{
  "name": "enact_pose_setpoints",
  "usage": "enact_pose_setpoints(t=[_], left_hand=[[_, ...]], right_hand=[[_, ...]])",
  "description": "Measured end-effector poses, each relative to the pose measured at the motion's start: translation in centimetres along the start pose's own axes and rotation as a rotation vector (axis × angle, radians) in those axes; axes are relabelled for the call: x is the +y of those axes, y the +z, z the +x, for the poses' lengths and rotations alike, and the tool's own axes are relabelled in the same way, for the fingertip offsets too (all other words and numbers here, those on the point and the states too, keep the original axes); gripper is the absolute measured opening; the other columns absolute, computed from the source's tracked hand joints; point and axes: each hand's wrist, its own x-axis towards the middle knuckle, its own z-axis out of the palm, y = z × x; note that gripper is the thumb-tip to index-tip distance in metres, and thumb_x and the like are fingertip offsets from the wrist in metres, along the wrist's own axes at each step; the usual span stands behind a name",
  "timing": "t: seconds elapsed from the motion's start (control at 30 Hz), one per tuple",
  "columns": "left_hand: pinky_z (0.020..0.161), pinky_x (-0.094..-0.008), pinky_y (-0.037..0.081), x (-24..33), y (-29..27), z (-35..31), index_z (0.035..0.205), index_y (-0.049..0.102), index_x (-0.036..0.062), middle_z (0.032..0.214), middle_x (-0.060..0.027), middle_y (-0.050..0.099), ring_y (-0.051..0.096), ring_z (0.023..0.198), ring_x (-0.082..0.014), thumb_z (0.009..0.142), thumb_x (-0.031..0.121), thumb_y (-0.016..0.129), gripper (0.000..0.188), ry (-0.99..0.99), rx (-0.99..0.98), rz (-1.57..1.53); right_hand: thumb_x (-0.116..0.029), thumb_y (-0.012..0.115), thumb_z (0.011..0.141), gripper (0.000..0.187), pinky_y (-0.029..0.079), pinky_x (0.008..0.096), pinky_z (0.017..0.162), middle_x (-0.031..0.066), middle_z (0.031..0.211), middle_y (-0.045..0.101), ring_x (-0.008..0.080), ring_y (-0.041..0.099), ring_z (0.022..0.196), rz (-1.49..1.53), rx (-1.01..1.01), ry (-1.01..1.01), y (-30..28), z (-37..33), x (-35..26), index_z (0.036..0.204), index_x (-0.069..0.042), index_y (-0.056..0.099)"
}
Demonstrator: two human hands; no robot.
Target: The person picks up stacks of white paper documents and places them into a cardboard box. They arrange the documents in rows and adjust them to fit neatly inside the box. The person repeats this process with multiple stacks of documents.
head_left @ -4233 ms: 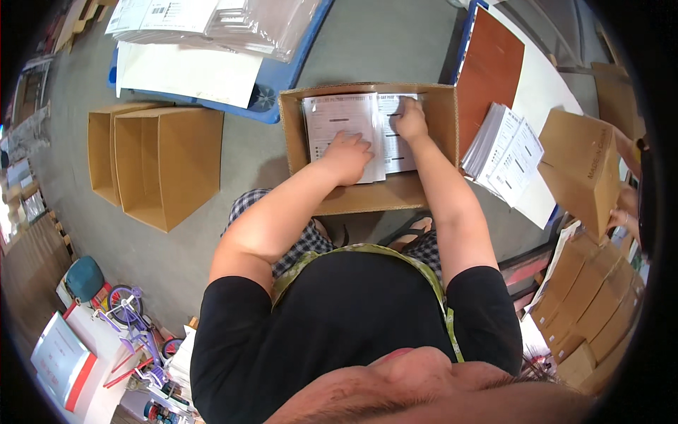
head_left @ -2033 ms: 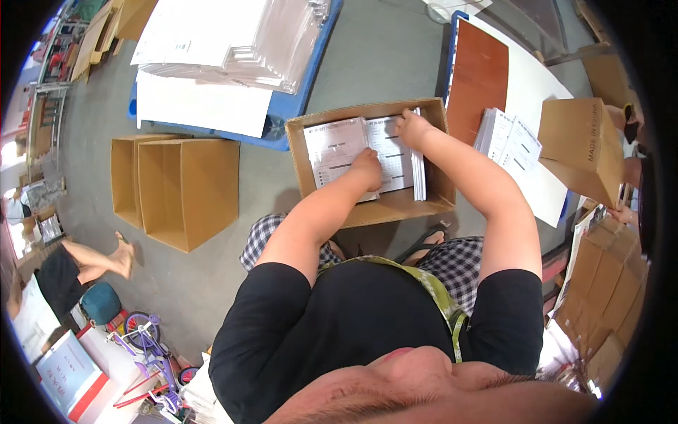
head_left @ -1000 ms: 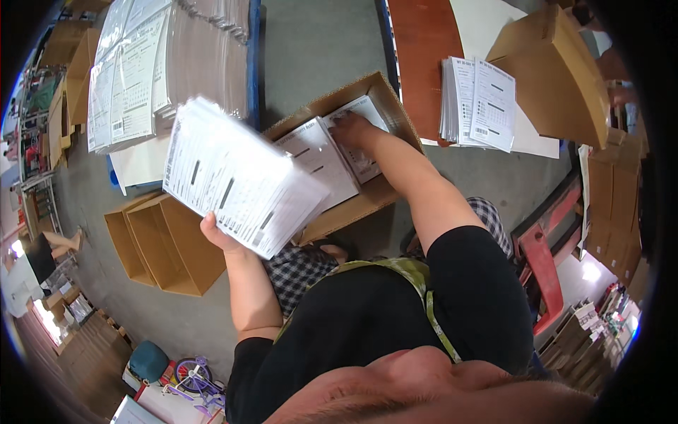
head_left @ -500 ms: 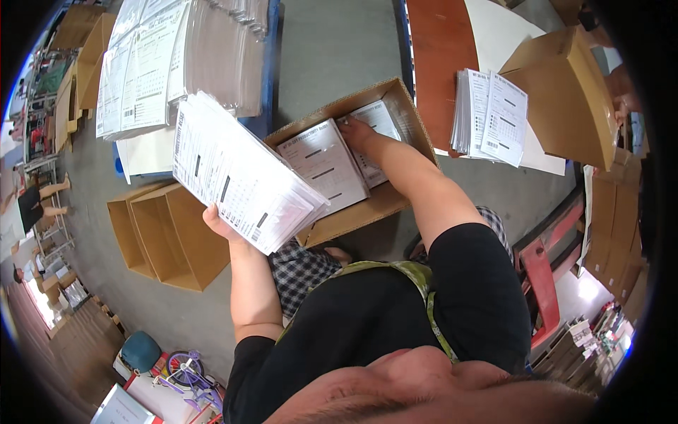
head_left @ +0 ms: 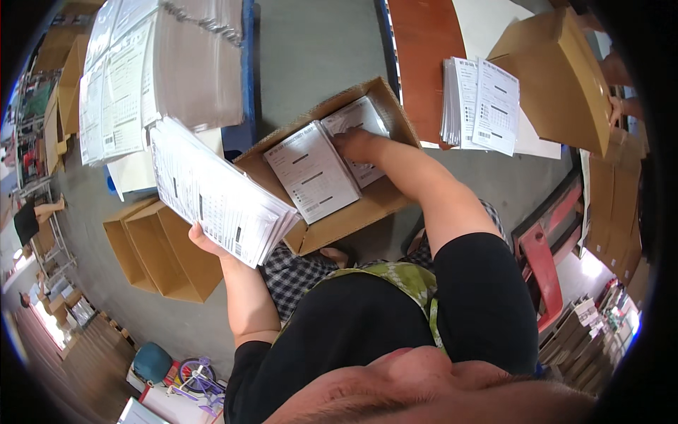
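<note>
Packets (head_left: 219, 191) are clamped in the left hand (head_left: 208, 242) — more packets (head_left: 366, 112) under the right hand (head_left: 358, 146), its grip unclear.

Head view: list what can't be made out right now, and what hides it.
All in the head view:
Left hand: most fingers are hidden by the held packets.
Right hand: too small and shaded to tell whether it grips or only touches a packet.
Open carton: most of its bottom lies under packets.
Co-worker: mostly cut off by the dark right rim.
Large packet stack: cut off at the top edge.

warehouse, open carton (head_left: 364, 214), piled packets (head_left: 121, 95), grey floor (head_left: 318, 53)
</note>
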Motion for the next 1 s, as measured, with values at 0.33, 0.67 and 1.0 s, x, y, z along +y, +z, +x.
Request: enact_pose_setpoints(t=[0.33,0.67,1.0], left_hand=[[0.096,-0.0549,0.045,-0.4,-0.6,0.7,0.141,0.033,-0.0002,0.131,-0.0227,0.050,0.053,0.116,-0.0401,0.075,0.037,0.058,0.079,0.006,0.052,-0.002],[0.100,-0.0507,0.044,-0.6,-0.5,1.6,0.139,0.033,-0.0055,0.132,-0.0249,0.050,0.052,0.118,-0.0410,0.069,0.034,0.054,0.084,0.107,0.181,0.117],[0.095,-0.0422,0.046,0.5,0.2,0.5,0.128,0.048,-0.0056,0.119,-0.0211,0.058,0.058,0.108,-0.0318,0.076,0.035,0.051,0.066,0.023,0.119,0.034]], right_hand=[[-0.022,0.045,0.090,0.044,0.027,0.0433,0.110,0.0142,0.136,0.050,0.0262,0.044,0.128,-0.212,-0.378,0.069,-2.7,3.2,-3.5,0.130,-0.006,0.053],[-0.018,0.053,0.084,0.045,0.024,0.0405,0.111,0.0038,0.136,0.052,0.0204,0.038,0.132,-0.205,-0.219,-0.114,0.5,5.8,0.1,0.129,-0.013,0.055],[-0.021,0.053,0.085,0.038,0.023,0.0425,0.111,0.0012,0.131,0.055,0.0192,0.041,0.129,-0.631,-0.427,-0.306,-1.5,4.2,-0.4,0.122,-0.016,0.060]])
